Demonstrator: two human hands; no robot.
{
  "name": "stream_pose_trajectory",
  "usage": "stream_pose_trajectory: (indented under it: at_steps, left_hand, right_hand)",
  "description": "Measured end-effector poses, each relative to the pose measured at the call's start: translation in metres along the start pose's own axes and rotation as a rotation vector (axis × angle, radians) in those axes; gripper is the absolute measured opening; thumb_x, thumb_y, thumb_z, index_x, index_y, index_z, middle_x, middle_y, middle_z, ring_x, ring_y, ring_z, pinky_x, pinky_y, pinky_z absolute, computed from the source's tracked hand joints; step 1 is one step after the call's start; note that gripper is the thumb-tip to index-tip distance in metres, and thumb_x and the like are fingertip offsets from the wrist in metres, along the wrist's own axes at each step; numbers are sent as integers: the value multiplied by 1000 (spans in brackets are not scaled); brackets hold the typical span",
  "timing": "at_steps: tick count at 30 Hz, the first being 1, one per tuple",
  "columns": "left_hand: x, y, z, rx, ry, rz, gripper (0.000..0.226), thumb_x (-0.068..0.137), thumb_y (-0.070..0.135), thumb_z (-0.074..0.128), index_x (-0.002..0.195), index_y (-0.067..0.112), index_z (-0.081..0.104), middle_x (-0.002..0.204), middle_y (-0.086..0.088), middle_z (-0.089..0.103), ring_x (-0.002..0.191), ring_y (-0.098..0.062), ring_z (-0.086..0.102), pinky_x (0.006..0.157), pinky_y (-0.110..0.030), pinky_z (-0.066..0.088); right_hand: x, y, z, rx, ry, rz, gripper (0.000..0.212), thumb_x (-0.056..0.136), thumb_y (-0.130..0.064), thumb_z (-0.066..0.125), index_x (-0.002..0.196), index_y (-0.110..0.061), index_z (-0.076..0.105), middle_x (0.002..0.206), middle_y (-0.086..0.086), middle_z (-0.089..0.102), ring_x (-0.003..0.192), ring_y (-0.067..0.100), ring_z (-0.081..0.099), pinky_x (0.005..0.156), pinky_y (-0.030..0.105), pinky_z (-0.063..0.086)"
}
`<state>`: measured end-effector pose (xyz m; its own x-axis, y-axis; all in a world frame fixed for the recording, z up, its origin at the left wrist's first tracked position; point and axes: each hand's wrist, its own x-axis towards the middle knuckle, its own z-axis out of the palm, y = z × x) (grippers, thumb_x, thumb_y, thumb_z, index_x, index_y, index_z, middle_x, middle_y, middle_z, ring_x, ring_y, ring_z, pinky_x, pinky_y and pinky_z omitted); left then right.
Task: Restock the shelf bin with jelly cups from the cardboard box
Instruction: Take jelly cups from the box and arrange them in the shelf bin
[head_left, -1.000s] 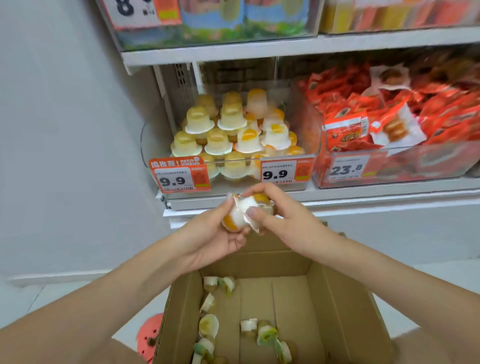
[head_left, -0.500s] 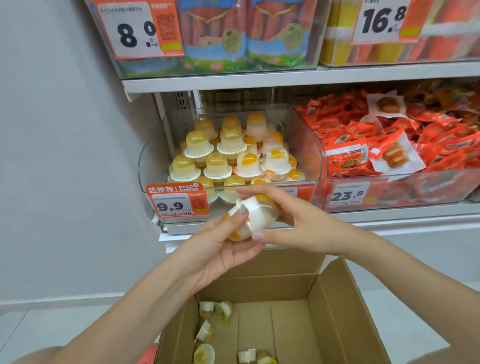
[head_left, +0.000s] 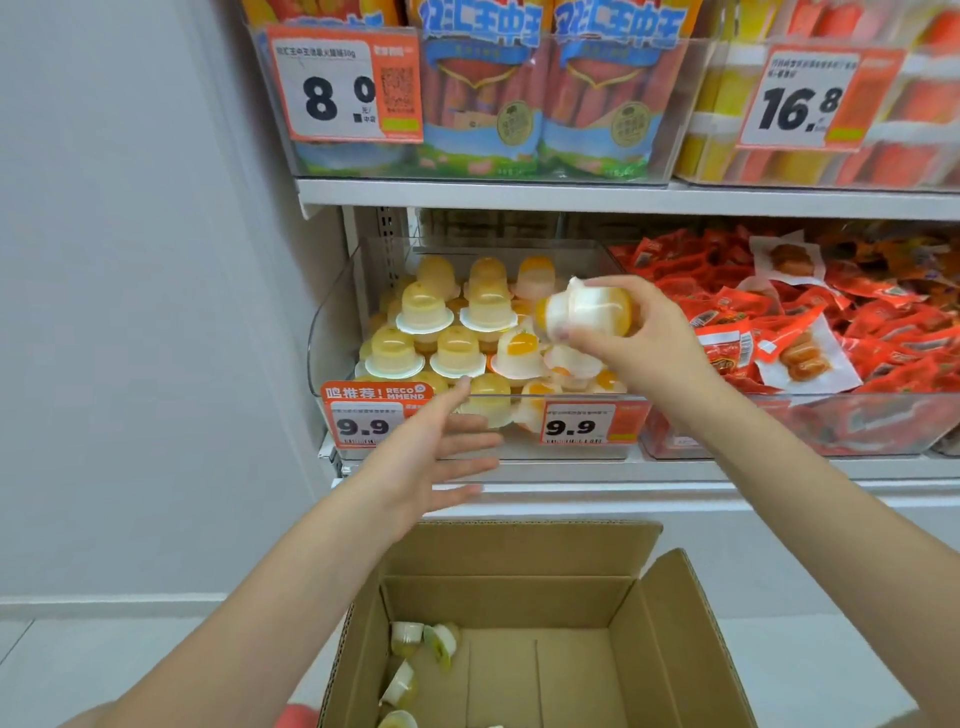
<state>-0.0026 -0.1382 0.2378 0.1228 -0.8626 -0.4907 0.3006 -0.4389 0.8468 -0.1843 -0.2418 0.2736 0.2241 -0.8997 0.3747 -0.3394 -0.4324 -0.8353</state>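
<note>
A: Jelly cups (head_left: 584, 312), a small cluster with orange fruit inside, sit in my right hand (head_left: 641, 345), fingers curled round them, held over the right half of the shelf bin (head_left: 332, 332). I judge they are carried high to get past the bin's front wall before lowering.

B: Left hand (head_left: 434, 457)?

A: Fingers spread, holding nothing, palm turned inward just in front of the price tag (head_left: 371, 415) at the bin's near left. Probably freed to go back to the cardboard box (head_left: 670, 613).

B: Box contents?

A: A few green-tinted cups (head_left: 423, 639) along its left wall; the near part is out of view.

B: Obstructions?

A: Stacked yellow cups (head_left: 423, 314) already fill the bin's left and far side, so open room looks limited. Red snack packets (head_left: 789, 332) lie in the neighbouring bin to the right.
</note>
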Motion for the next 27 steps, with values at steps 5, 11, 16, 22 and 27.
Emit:
stream_pose_trajectory:
  at_steps: [5,11,16,22,27]
  left_hand:
    - [12,8,-24,-202,222,-107,29,91,33,54,102,8,65,101,-4,67,79,-18,61,66,-30,46]
    - [24,15,-31,-191,204,-169,16,88,22,58,92,7,63,93,-3,66,76,-17,61,63,-30,45]
    - [27,15,-32,-211,191,-183,13,88,20,57,88,7,60,87,-3,64,72,-16,60,63,-29,46]
    - [30,15,-29,-207,207,-184,12,88,17,55,82,8,59,83,-1,63,70,-14,59,60,-28,43]
    - [31,15,-25,-223,222,-183,17,90,16,52,76,8,57,81,0,61,69,-13,57,60,-27,42]
  right_hand:
    - [75,1,0,-411,-27,29,73,71,-37,81,129,-10,45,123,4,54,110,20,52,82,26,41]
    - [113,-6,17,-839,-331,37,87,68,-39,83,136,-5,42,135,12,48,121,29,48,91,34,43]
    - [123,2,29,-924,-450,57,92,66,-40,84,138,-4,40,137,13,47,122,31,47,88,32,41]
    - [124,7,33,-937,-457,54,98,61,-46,85,139,-6,41,139,13,48,125,31,46,98,36,41]
    - [117,9,29,-887,-423,-6,93,64,-40,85,139,-10,40,138,11,48,124,30,47,98,35,41]
